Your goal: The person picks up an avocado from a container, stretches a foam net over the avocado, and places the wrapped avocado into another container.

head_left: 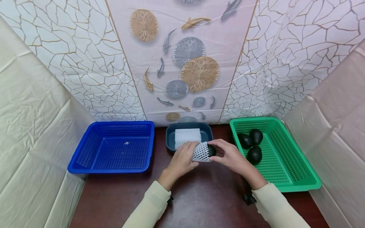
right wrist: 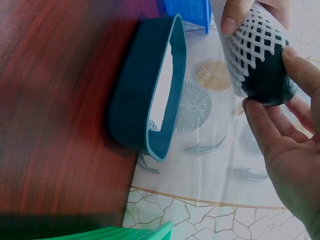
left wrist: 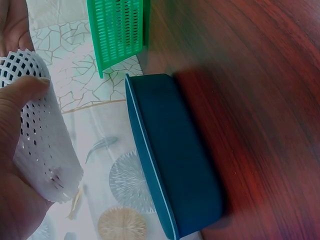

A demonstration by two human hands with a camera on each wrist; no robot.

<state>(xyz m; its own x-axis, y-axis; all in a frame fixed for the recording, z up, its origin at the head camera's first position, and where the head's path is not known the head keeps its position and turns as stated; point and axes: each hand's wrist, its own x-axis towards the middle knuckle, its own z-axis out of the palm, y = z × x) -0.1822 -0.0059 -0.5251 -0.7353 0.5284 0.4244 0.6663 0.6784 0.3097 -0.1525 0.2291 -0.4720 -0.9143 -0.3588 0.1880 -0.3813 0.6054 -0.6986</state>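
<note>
My left hand (head_left: 182, 158) grips a white foam net sleeve (head_left: 201, 152), its thumb lying along the mesh in the left wrist view. Out of the sleeve's right end shows a dark avocado (head_left: 211, 150), partly covered by the net. My right hand (head_left: 232, 155) holds the bare end of that avocado between thumb and fingers, also seen in the right wrist view. Both hands are just in front of a dark teal tray (head_left: 169, 144), where more white foam net sleeves (head_left: 188, 136) lie flat. The sleeve's far end is partly hidden by my left hand.
On the right, a green basket (head_left: 299, 158) holds three dark avocados (head_left: 254, 155) near its left side. A blue basket (head_left: 111, 171) stands at the left, with a small whitish spot on its bottom. Patterned cloth (head_left: 188, 104) hangs behind the brown table (head_left: 196, 202).
</note>
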